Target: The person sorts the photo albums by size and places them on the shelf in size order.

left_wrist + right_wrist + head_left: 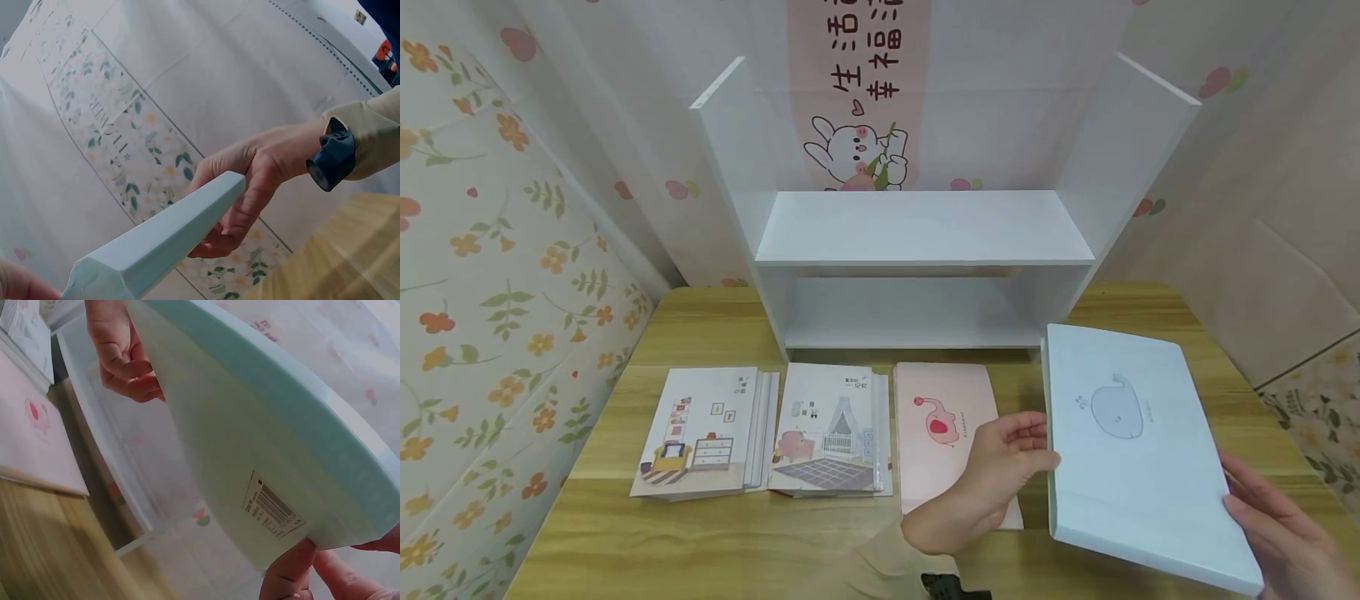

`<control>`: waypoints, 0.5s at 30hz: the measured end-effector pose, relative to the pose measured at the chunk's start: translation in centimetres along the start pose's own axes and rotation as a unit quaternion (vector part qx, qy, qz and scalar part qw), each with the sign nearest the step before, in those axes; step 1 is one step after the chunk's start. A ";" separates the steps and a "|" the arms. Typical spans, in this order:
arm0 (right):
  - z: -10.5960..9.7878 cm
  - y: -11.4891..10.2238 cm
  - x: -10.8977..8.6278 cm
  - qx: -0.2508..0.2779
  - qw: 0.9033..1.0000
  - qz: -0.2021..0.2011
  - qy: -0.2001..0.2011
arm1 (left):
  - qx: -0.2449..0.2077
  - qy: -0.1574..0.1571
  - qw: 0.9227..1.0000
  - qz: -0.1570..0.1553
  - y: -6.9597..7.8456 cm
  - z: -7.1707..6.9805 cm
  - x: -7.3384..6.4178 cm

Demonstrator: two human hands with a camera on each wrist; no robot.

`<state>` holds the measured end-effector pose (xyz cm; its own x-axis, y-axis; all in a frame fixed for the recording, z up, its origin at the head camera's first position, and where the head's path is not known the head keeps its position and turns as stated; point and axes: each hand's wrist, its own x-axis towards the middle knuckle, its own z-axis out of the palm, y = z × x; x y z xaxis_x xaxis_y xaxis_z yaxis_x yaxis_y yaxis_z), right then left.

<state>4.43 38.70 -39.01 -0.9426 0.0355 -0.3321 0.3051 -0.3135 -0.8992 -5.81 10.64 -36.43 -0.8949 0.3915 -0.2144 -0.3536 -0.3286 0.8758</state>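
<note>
Pinching opposite edges, left grip (985, 473) and right grip (1288, 521) hold the blue book (1138, 492); probably light, stiff-covered and slippery, it suits a two-edge hold.

Two hands: one left hand (985, 477) and one right hand (1292, 537). Four books: one blue book (1150, 500), one pink book (936, 454), one white book (707, 433) and a second white book (827, 429). One barcode label (273, 506). One shelf unit (925, 263), with two side panels (737, 167). One table (625, 542). One rabbit drawing (857, 150).
</note>
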 end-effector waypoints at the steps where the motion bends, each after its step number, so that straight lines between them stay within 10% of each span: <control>1: 0.1 -0.1 0.0 0.000 1.000 -0.002 0.000 | 0.000 -0.001 1.000 0.001 0.1 -0.1 0.0; 15: 2.4 -0.8 0.3 0.031 0.996 -0.081 -0.033 | -0.013 -0.033 0.999 0.023 2.5 -1.4 -0.6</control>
<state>3.59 36.65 -37.73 -0.9863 0.0290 -0.1624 0.1407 -0.3664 -0.9198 -6.52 8.41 -34.69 -0.8907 0.4312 -0.1443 -0.3199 -0.3688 0.8727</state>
